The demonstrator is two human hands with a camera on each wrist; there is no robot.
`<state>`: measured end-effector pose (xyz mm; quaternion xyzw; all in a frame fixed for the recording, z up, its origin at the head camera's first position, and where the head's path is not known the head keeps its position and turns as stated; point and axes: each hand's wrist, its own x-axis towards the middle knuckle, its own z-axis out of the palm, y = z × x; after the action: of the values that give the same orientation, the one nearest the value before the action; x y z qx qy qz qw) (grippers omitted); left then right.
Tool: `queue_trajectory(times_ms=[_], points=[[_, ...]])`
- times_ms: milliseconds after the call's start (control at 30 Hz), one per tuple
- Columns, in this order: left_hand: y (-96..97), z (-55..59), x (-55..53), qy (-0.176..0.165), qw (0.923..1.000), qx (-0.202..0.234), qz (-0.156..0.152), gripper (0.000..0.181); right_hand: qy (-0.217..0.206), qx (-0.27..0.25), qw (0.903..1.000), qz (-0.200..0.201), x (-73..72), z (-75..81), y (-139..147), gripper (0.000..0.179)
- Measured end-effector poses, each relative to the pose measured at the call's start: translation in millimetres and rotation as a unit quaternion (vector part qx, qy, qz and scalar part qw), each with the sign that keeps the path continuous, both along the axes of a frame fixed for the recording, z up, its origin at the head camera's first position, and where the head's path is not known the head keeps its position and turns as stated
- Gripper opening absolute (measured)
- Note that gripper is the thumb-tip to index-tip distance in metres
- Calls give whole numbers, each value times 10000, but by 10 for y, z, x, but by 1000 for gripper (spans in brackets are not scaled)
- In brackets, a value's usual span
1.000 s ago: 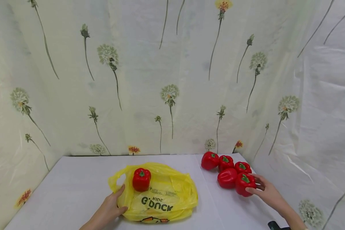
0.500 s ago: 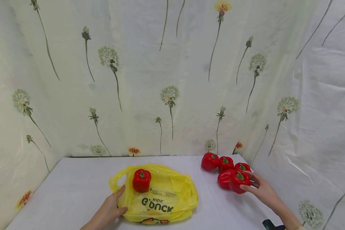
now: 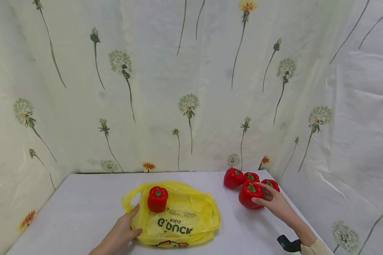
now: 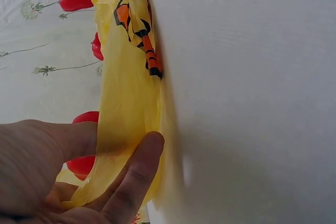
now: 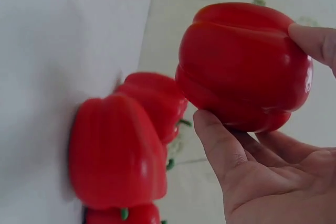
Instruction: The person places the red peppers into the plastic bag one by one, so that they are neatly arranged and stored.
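The right hand (image 3: 275,201) pinches a red pepper (image 3: 249,195), stem up, well rightward of the yellow bag (image 3: 205,212), whose left edge the left hand (image 3: 122,228) pinches.

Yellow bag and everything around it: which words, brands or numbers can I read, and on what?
"KIDS", creased: on the yellow bag.
"DUCK", creased: on the bag, below; the letter before it is unclear.
Small print above them: too small to read.
Orange-and-black print lower down: no readable word.
Red peppers: no text visible.
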<state>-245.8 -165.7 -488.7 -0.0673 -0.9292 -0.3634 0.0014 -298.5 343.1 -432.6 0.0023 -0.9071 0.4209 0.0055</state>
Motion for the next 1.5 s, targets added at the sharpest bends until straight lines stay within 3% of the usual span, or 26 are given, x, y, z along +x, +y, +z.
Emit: queue_trajectory(times_ms=[267,767,1067,1500], points=[[-10,-26,0,33,10000,24,14,82,156,-260,9995,122,-21,81,-388,91],[7,-10,13,97,9999,109,-55,82,74,-896,9924,845,-101,87,-1038,81],[25,-23,22,-18,9999,170,1,81,10,-1073,9823,1534,-151,-28,-1422,79],[16,-29,7,37,10000,47,-39,82,-93,-1463,9676,2054,-249,-135,-1798,72]])
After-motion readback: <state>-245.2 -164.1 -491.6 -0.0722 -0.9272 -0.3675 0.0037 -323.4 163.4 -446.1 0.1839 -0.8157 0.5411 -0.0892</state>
